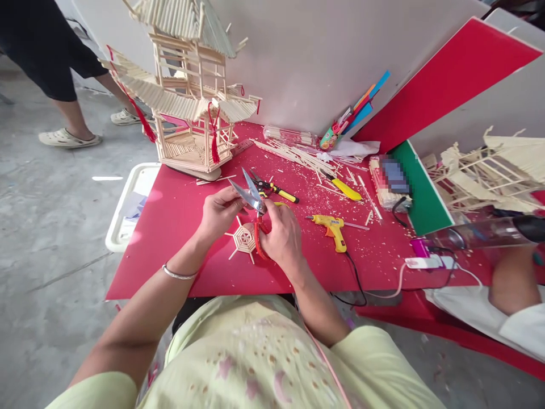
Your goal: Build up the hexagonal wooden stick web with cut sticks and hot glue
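Observation:
My right hand (281, 234) is wrapped round the red handles of a pair of scissors (252, 196), whose blades stand apart and point away from me. Close to the blade tips, my left hand (220, 213) is closed in a pinch; what lies between its fingers is too small to make out. Under the hands, a small web-shaped piece of thin wooden sticks (244, 240) rests on the red tabletop (170, 261). Just beyond the scissors lie pliers (279, 191) with yellow and black handles, partly hidden by the blades.
A stick-built pagoda (191, 102) with red tassels stands at the back left. To the right are a yellow glue gun (332, 228) with its cord, a yellow utility knife (346, 188) and loose sticks (293, 156). Another person's arm (513, 278) is at far right.

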A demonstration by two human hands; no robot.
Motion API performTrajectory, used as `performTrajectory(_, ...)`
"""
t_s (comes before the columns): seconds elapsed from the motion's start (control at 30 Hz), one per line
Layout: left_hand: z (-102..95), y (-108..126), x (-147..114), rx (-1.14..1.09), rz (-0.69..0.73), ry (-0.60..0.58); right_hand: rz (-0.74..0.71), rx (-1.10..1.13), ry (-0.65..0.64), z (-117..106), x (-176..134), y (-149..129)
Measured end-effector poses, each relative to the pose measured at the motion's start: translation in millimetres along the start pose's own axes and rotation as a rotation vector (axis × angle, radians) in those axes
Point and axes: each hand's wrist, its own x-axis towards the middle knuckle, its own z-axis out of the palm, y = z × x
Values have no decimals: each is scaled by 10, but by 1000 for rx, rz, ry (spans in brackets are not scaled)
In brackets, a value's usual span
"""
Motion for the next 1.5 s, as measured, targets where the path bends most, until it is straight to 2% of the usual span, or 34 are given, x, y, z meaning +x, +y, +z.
performTrajectory(0.37, 43, -18, -12, -23, -25, 51, 33, 41, 3, 33, -13, -49)
performTrajectory(0.67, 34, -38, -42, 139, 93, 56, 58, 22, -34, 129, -16, -61)
performTrajectory(0.93, 67, -161, -26, -1, -74, 112, 108, 23, -99, 157, 25, -7)
performTrajectory(1.13, 131, -152, -22, -155, -175, 115, 189, 37, -169, 163, 9, -15)
performTrajectory(1.23, 110, -170, 0, -111, -191, 109, 270, -5, -151, 107, 163, 102)
performTrajectory(1.33, 16, -224, 54, 36, -173, 115, 376, -116, -114, 31, 521, 397)
performTrajectory(1.43, -102, -270, 118, 266, -125, 27, 503, -223, -162, -5, 920, 740)
performTrajectory(1.5, -162, -281, 150, 385, -98, -52, 521, -250, -218, 7, 1071, 897)
